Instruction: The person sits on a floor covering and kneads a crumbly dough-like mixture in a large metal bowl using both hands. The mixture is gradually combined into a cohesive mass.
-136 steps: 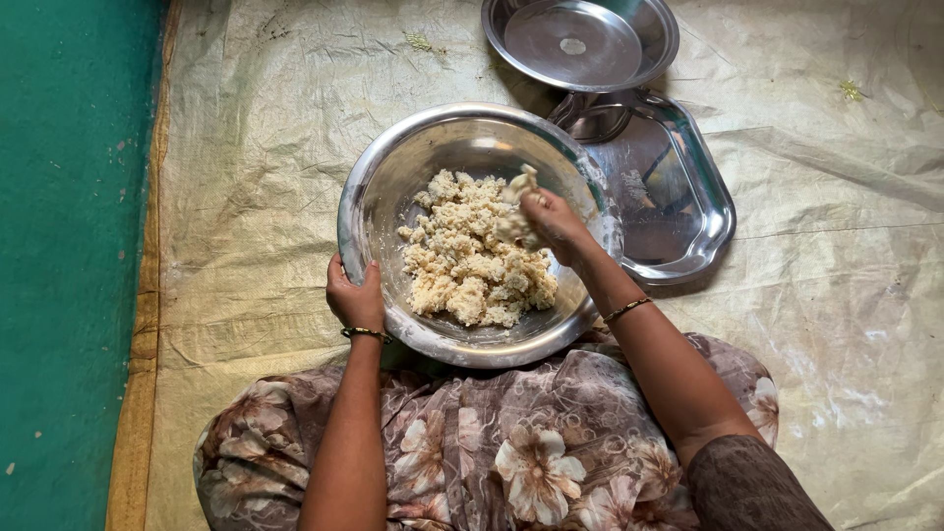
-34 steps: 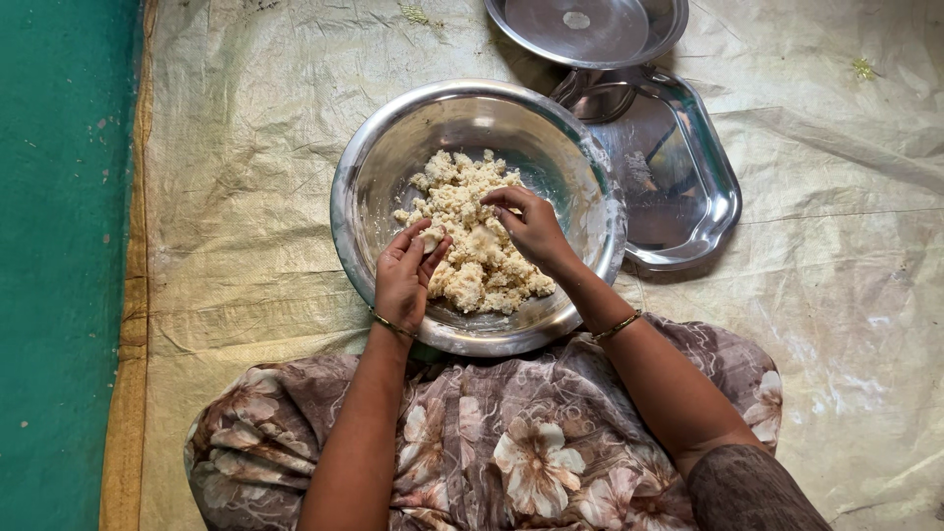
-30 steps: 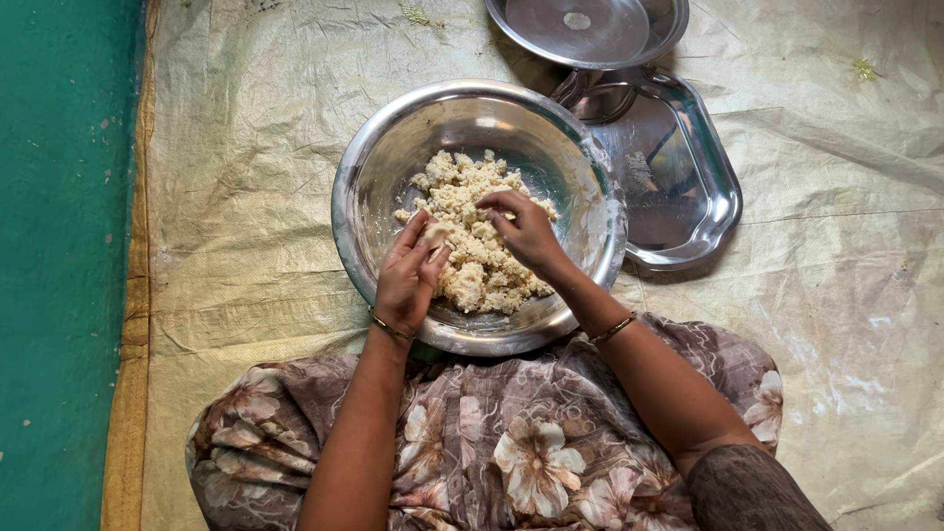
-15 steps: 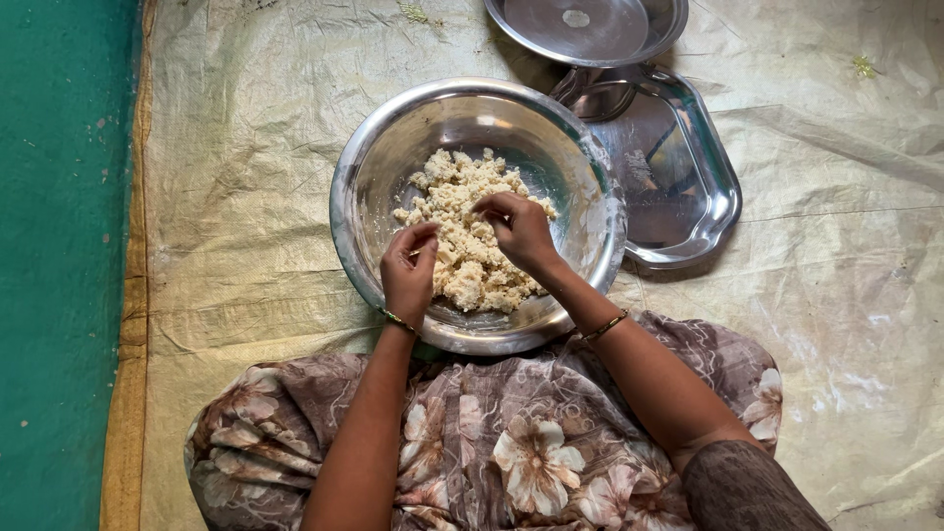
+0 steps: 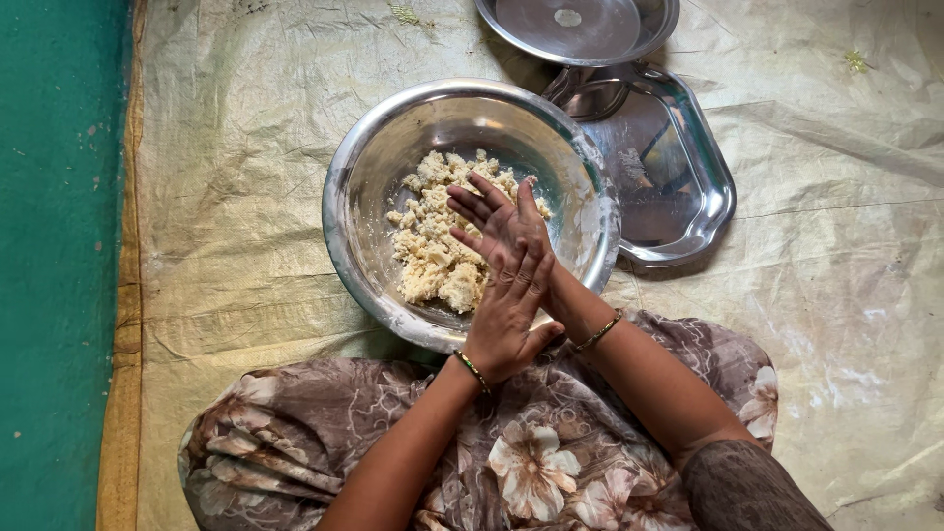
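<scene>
A steel bowl (image 5: 339, 226) sits on the sheet in front of my lap and holds crumbly pale dough (image 5: 433, 261). Both hands hover over the bowl's near right side. My right hand (image 5: 489, 210) lies palm up with its fingers spread. My left hand (image 5: 506, 320) is laid flat across it, palm down, fingers pointing away from me. Whether a piece of dough is pressed between the palms is hidden. Each wrist wears a thin bangle.
A rectangular steel tray (image 5: 678, 177) touches the bowl's right side, and a round steel plate (image 5: 580, 25) overlaps it at the top edge. Everything rests on a wrinkled cream plastic sheet (image 5: 246, 147). Green floor (image 5: 54, 246) runs along the left. My floral-clad lap (image 5: 531, 462) fills the bottom.
Half a second ago both hands were pinching at the dough in the bowl. They have since lifted off it and come together, left palm over right.
</scene>
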